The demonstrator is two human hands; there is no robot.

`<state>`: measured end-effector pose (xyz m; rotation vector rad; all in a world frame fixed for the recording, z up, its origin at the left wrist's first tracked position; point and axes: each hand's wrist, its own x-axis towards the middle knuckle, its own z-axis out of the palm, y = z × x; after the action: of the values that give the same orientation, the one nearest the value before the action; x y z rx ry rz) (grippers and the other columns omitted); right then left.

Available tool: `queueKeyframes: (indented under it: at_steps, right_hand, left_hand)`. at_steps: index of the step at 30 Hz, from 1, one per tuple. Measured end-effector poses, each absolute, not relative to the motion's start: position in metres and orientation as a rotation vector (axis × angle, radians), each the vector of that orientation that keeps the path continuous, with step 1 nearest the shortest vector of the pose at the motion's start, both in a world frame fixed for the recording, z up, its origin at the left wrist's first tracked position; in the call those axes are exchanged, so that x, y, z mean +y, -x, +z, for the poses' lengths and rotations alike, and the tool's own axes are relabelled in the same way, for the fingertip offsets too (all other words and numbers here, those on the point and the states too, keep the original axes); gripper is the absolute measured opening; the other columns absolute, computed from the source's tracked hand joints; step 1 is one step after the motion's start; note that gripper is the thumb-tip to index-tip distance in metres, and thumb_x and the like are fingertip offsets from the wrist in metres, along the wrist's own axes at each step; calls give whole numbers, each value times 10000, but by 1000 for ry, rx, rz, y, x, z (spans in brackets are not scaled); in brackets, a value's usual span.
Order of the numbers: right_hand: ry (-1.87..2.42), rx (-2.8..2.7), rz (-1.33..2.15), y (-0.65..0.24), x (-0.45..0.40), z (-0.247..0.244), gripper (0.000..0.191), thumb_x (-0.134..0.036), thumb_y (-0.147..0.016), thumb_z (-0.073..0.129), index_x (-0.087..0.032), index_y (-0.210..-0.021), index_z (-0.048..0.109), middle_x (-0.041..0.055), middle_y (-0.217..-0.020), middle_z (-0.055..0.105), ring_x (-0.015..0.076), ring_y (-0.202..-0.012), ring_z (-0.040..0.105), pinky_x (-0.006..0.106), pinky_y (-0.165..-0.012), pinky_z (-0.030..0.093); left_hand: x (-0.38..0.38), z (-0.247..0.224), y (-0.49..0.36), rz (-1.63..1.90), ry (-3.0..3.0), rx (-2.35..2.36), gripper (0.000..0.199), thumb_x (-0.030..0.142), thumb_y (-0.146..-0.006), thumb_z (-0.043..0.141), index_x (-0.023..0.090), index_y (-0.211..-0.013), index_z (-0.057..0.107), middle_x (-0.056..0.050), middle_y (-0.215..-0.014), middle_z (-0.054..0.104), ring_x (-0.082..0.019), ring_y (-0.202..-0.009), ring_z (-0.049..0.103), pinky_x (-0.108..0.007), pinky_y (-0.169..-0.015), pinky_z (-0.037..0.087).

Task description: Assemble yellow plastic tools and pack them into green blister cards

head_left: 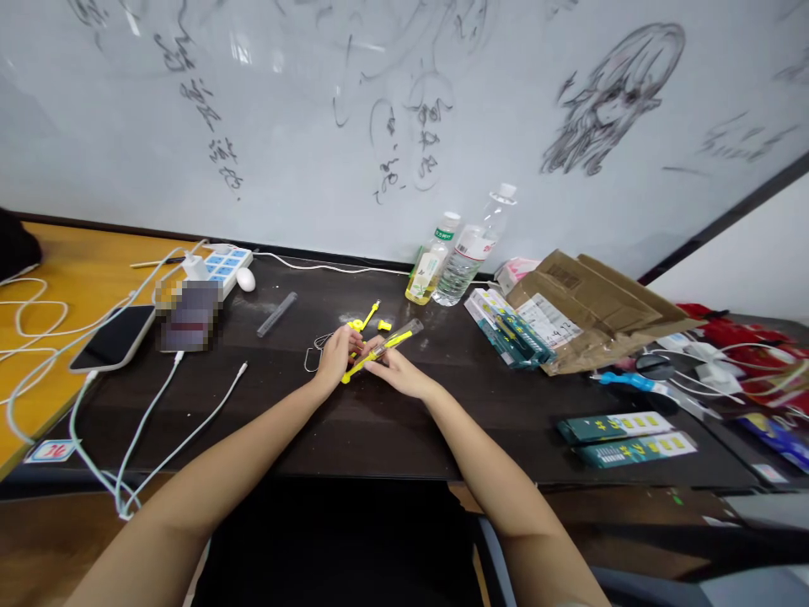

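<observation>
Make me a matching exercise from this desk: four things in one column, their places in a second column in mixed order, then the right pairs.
Things
1. yellow tool
2. clear tube
3. two bottles
4. phone

Places
A. standing at the whiteboard's foot
B. flat at the desk's left edge, by white cables
C. held between left hand and right hand
D. lying loose on the dark desk, left of the hands

Pairs: 1-C, 2-D, 3-A, 4-B

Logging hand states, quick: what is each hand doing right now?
Left hand: closed on the lower end of the yellow tool.
Right hand: closed on the same yellow tool.
</observation>
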<state>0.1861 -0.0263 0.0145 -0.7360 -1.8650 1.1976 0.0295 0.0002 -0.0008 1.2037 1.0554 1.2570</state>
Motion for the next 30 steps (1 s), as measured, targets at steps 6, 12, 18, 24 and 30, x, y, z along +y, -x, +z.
queueKeyframes:
  at_steps: [6, 12, 18, 24, 30]
  right_hand:
    - [747, -1539, 1224, -210, -19, 35, 291, -417, -828, 618, -229, -953, 433, -9, -825, 612, 134, -723, 616, 329, -799, 482]
    - [780, -1439, 1220, -221, -18, 43, 336, -441, -788, 648, -237, -942, 431, -2, -864, 647, 141, -738, 633, 336, -795, 493]
    - [787, -1527, 1261, -214, -24, 47, 354, -471, -770, 652, -243, -888, 408, 3, -824, 679, 183, -853, 655, 381, -893, 460]
    - [773, -1547, 1258, -211, -23, 44, 322, -452, -782, 651, -218, -875, 450, 19, -850, 680, 164, -826, 645, 335, -834, 470]
    - [827, -1544, 1207, -211, -21, 40, 335, -471, -770, 660, -198, -876, 496, 15, -844, 640, 139, -763, 609, 301, -741, 496]
  left_hand:
    - [-1, 3, -30, 1026, -1341, 859, 409, 523, -840, 461, 136, -767, 569, -22, -633, 597, -106, -546, 568, -204, -508, 415]
    - [-14, 5, -37, 847, -1341, 628, 539, 679, -760, 494, 141, -750, 512, -14, -639, 563, -107, -552, 554, -229, -527, 426]
    - [-16, 8, -39, 770, -1352, 533, 523, 685, -784, 441, 193, -631, 348, 67, -508, 360, -74, -423, 413, -229, -471, 371]
    - [-13, 4, -39, 681, -1326, 486, 432, 564, -856, 352, 211, -615, 291, 73, -490, 295, -75, -381, 339, -241, -433, 377]
    - [-21, 8, -37, 739, -1437, 470, 432, 597, -841, 445, 173, -763, 437, 76, -531, 352, -68, -422, 387, -228, -456, 394]
